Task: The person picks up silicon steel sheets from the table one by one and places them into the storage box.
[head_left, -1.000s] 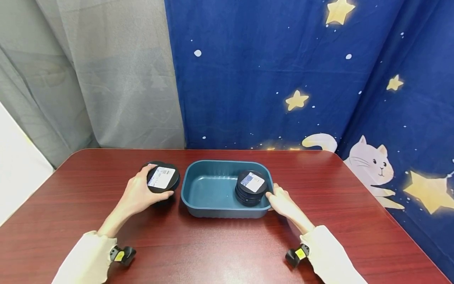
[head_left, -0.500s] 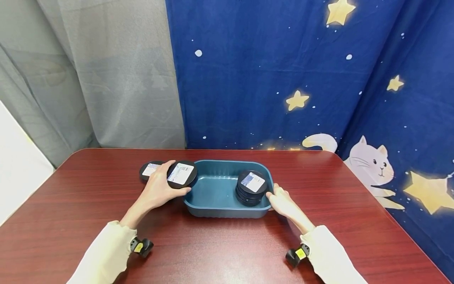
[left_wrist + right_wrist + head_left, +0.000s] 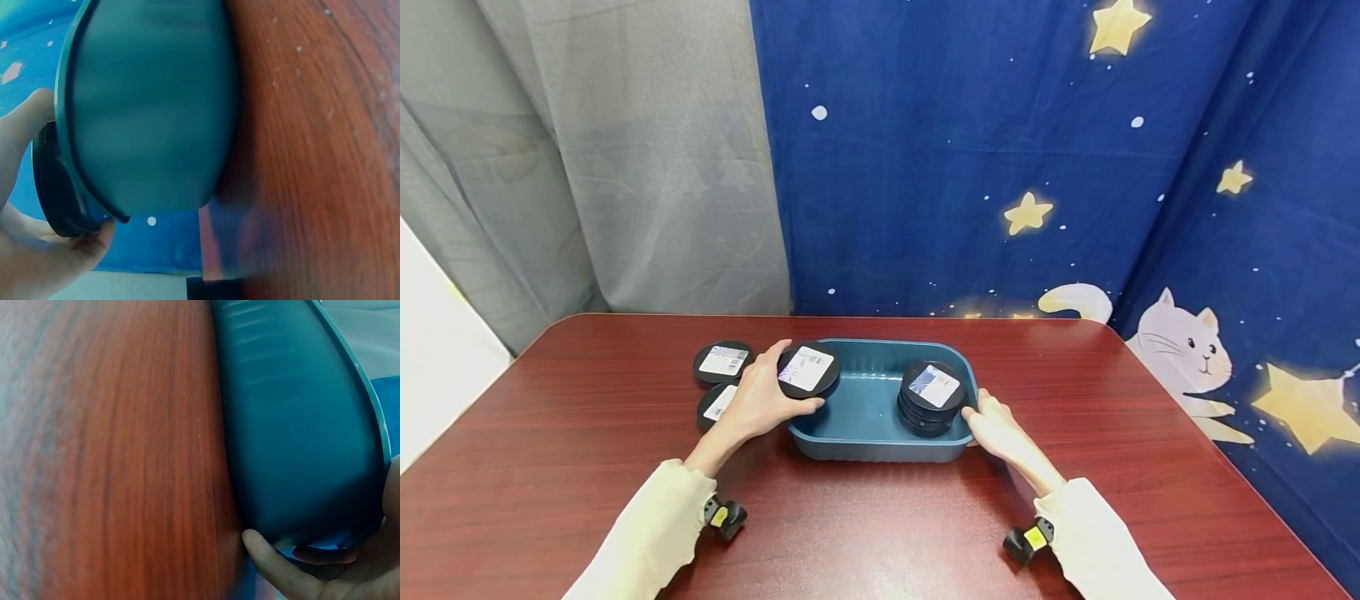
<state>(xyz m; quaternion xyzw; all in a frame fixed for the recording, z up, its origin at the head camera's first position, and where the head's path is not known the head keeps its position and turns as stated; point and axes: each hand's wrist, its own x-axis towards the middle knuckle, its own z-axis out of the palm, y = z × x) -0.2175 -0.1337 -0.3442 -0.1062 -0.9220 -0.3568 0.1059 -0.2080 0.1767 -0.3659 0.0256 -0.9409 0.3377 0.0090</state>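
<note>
My left hand point(image 3: 758, 402): fingers curled round a black labelled tin point(image 3: 808, 371) at the teal tray's point(image 3: 880, 446) left rim. My right hand point(image 3: 996, 425): apparently gripping the tray's right end.

black labelled disc point(image 3: 807, 371) over teal bin point(image 3: 857, 433) (left rim)

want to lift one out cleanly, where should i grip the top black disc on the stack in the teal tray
Grip the top black disc by its round rim, thumb and fingers on opposite edges, coming from straight above. It lies flat, label up, on the stack in the teal tray, whose right wall and the right hand likely crowd a sideways approach.
</note>
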